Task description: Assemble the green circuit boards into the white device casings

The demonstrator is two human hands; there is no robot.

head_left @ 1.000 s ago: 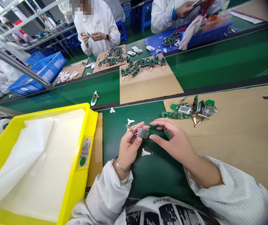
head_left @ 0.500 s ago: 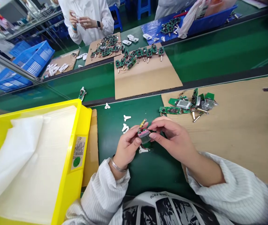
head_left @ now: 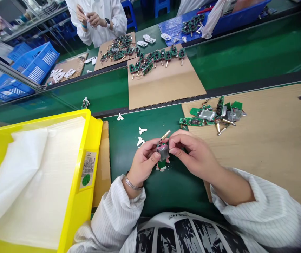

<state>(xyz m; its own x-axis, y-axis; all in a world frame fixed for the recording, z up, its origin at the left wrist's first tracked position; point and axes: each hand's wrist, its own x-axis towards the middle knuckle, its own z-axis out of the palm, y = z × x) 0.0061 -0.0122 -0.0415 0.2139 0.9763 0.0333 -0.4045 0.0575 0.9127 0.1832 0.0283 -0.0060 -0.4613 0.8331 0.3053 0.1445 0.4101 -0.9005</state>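
Left hand (head_left: 144,163) holds a circuit board (head_left: 162,163); label (head_left: 87,169) on yellow tray (head_left: 78,207) shows "3".

1. Frame centre: circuit-board assembly (head_left: 162,152) partly covered by left hand (head_left: 143,164); underside hidden.
2. Right hand (head_left: 195,151), at its edge: too small to tell what the fingertips pinch.
3. White plastic piece (head_left: 162,169) just below, mostly hidden.
4. Lower left: yellow tray (head_left: 80,211) cut by left and bottom edges; label (head_left: 87,169) print unreadable.
5. Top left: co-worker (head_left: 96,35) cut by top edge.
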